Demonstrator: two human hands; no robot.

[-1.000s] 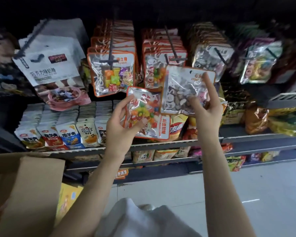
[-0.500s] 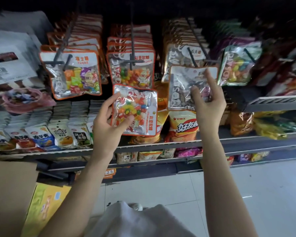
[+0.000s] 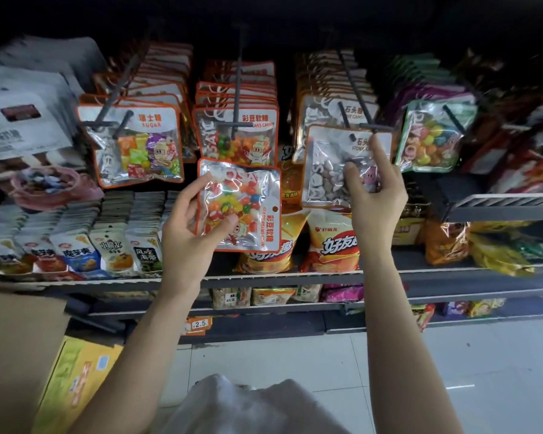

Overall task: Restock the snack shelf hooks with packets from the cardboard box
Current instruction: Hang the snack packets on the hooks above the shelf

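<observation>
My left hand (image 3: 190, 238) grips a colourful jelly-bean packet (image 3: 239, 203), turned sideways, just below the hook row of matching bean packets (image 3: 237, 134). My right hand (image 3: 373, 192) pinches a stone-candy packet (image 3: 326, 166) and holds its top at the tip of the hook (image 3: 372, 126) that carries the same stone-candy packets (image 3: 323, 112). Its index finger points up along the packet's header. A flap of the cardboard box (image 3: 16, 355) shows at the lower left.
More hooks carry sugar-candy packets (image 3: 135, 145) on the left and fruit-ring packets (image 3: 433, 136) on the right. Chip bags (image 3: 333, 242) and small snack packs (image 3: 76, 245) fill the shelf below. A yellow carton (image 3: 76, 380) leans on the white tile floor.
The view has shifted right and closer to the shelf. My right hand has carried the stone-candy packet up to the hook tip. My left hand has stayed below the bean row with its packet.
</observation>
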